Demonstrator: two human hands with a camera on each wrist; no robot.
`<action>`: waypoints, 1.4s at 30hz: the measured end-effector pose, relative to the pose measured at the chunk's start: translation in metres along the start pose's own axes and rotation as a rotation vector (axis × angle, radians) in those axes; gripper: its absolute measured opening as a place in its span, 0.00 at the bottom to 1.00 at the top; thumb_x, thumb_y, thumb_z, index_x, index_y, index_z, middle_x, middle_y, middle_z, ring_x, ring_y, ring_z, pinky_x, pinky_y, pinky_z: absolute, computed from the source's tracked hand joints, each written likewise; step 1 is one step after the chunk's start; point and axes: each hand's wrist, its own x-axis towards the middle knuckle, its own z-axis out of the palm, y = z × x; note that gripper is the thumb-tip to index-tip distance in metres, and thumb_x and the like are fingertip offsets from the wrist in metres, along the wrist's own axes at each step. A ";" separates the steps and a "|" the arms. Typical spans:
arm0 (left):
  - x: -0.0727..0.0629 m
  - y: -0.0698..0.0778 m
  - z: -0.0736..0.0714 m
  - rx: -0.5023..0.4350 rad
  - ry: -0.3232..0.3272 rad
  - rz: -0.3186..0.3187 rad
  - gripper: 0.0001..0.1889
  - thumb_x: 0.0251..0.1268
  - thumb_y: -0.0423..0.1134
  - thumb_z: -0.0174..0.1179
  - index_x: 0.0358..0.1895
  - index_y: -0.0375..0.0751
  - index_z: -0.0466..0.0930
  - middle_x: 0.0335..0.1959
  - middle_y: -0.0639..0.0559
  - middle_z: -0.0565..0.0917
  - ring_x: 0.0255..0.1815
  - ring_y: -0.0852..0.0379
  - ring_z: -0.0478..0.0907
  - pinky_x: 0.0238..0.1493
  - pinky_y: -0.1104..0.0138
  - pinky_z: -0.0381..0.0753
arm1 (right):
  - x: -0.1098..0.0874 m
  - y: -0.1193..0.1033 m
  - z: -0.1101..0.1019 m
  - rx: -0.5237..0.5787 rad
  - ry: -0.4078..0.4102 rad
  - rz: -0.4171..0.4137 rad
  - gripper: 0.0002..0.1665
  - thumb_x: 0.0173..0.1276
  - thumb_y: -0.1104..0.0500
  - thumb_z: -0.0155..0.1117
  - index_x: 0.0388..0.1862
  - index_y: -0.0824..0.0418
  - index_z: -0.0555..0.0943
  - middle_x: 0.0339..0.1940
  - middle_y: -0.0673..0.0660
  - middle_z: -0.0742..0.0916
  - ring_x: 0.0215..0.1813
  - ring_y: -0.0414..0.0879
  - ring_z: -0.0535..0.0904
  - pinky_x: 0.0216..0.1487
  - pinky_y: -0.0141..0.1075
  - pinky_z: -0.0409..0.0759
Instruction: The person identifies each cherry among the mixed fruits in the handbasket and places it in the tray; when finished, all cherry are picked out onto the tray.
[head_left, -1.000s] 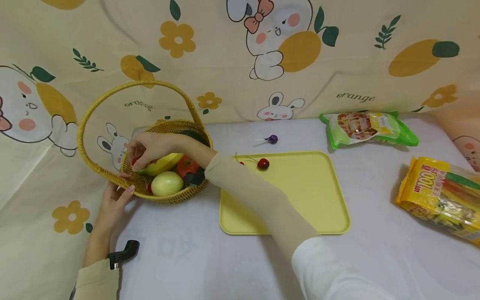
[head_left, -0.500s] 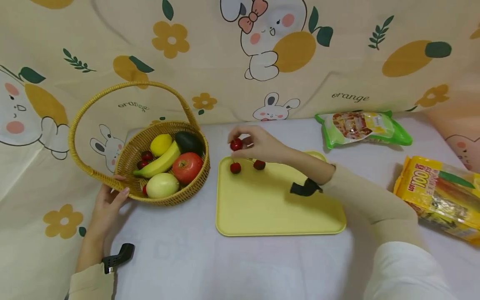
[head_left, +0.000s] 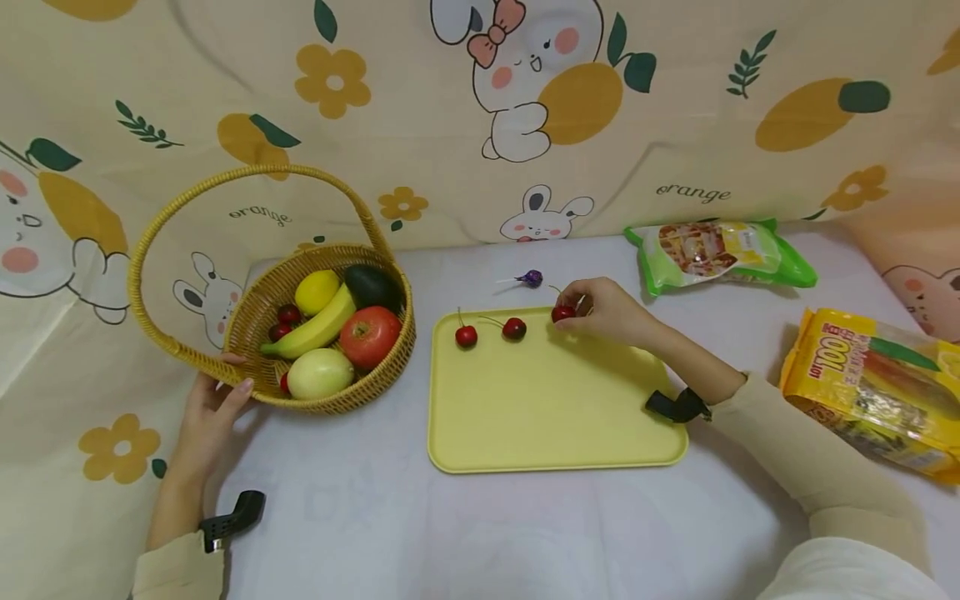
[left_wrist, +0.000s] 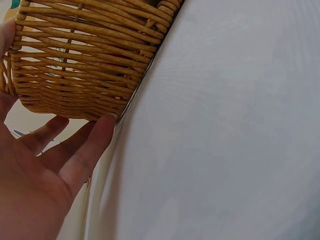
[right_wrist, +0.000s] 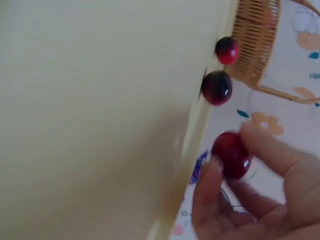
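My right hand [head_left: 611, 312] pinches a red cherry [head_left: 562, 314] between thumb and fingers at the far edge of the yellow tray [head_left: 555, 417]. In the right wrist view the same cherry [right_wrist: 232, 154] sits between the fingertips. Two more cherries with stems, one red [head_left: 466, 337] and one darker [head_left: 513, 329], lie in a row on the tray to its left. My left hand [head_left: 213, 421] grips the near left side of a wicker basket [head_left: 345, 400]. The left wrist view shows its fingers against the basket's woven wall [left_wrist: 85, 65].
Inside the basket are a lemon [head_left: 317, 292], a banana [head_left: 311, 325], an avocado [head_left: 373, 288], a red pomegranate-like fruit [head_left: 370, 337], a pale green fruit [head_left: 321, 375] and more cherries [head_left: 288, 315]. A purple lollipop [head_left: 532, 278], a green packet [head_left: 720, 254] and a yellow packet [head_left: 873, 387] lie around the tray.
My right hand has come out of the basket with a cherry and moved right, over the tray's far edge, down to its far rim. My left hand stays on the basket.
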 end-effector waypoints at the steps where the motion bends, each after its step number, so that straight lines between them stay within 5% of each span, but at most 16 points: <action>1: 0.000 0.000 0.000 0.005 0.002 -0.005 0.21 0.76 0.35 0.54 0.67 0.49 0.63 0.75 0.41 0.54 0.63 0.66 0.66 0.50 0.82 0.75 | -0.001 0.002 0.001 -0.004 0.000 0.018 0.13 0.61 0.64 0.75 0.41 0.69 0.82 0.35 0.59 0.84 0.32 0.47 0.77 0.33 0.30 0.75; 21: 0.001 0.001 -0.001 0.003 -0.002 0.005 0.21 0.76 0.34 0.54 0.67 0.48 0.63 0.74 0.39 0.54 0.62 0.65 0.67 0.49 0.80 0.76 | 0.000 0.009 0.004 -0.129 -0.062 0.056 0.18 0.60 0.56 0.77 0.37 0.68 0.82 0.29 0.55 0.83 0.34 0.47 0.74 0.37 0.38 0.73; 30: 0.001 -0.001 -0.001 -0.004 0.001 -0.005 0.21 0.76 0.34 0.54 0.67 0.48 0.62 0.76 0.40 0.53 0.63 0.65 0.66 0.49 0.82 0.75 | -0.003 0.006 0.002 -0.156 -0.030 0.080 0.24 0.60 0.55 0.77 0.46 0.71 0.80 0.35 0.60 0.85 0.38 0.51 0.78 0.43 0.43 0.77; 42: 0.000 -0.001 -0.001 -0.028 -0.001 0.038 0.20 0.76 0.32 0.53 0.66 0.47 0.64 0.73 0.41 0.56 0.62 0.65 0.67 0.50 0.82 0.75 | -0.006 0.004 0.000 -0.172 -0.022 0.078 0.28 0.60 0.57 0.77 0.51 0.69 0.74 0.28 0.58 0.83 0.31 0.49 0.76 0.34 0.39 0.74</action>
